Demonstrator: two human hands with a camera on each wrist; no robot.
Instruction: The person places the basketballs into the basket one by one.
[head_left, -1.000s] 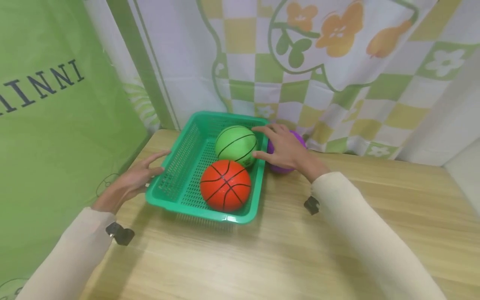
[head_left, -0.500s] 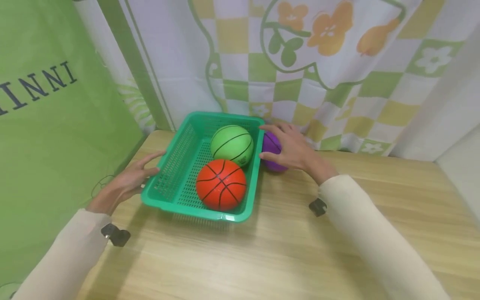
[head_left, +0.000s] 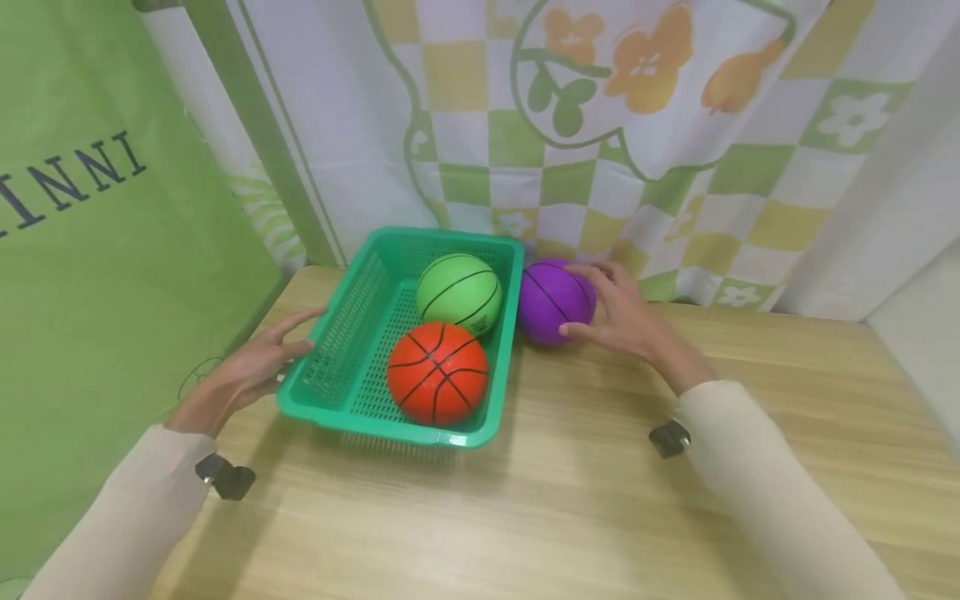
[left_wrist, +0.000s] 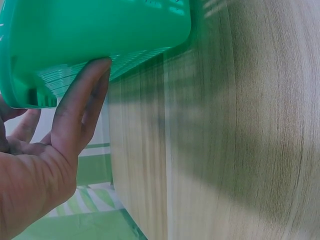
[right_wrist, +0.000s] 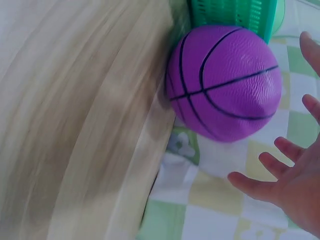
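My left hand [head_left: 258, 364] is at the left side of a green plastic basket [head_left: 401, 432], its fingers straight. In the left wrist view, straight fingertips [left_wrist: 100, 65] touch the basket's outer wall. Inside the basket, a light green toy basketball [head_left: 459, 293] lies behind an orange-red toy basketball [head_left: 437, 375], both towards the right side. A purple toy basketball [head_left: 551, 300] stands on the tabletop against the basket's right side. My right hand [head_left: 626, 317] is just right of this ball, fingers spread and holding nothing. The right wrist view shows a gap between the hand and the purple ball [right_wrist: 225, 85].
The wooden tabletop [head_left: 570, 500] reaches forward and right of the basket. A patterned curtain [head_left: 570, 183] hangs directly behind the balls. Green fabric with dark letters [head_left: 97, 275] borders the table on the left. Each wrist carries a small black device [head_left: 225, 477].
My right hand has moved right, away from the basket's right rim and off the purple ball, which is now more exposed. My left hand keeps its place at the basket. The view has shifted slightly.
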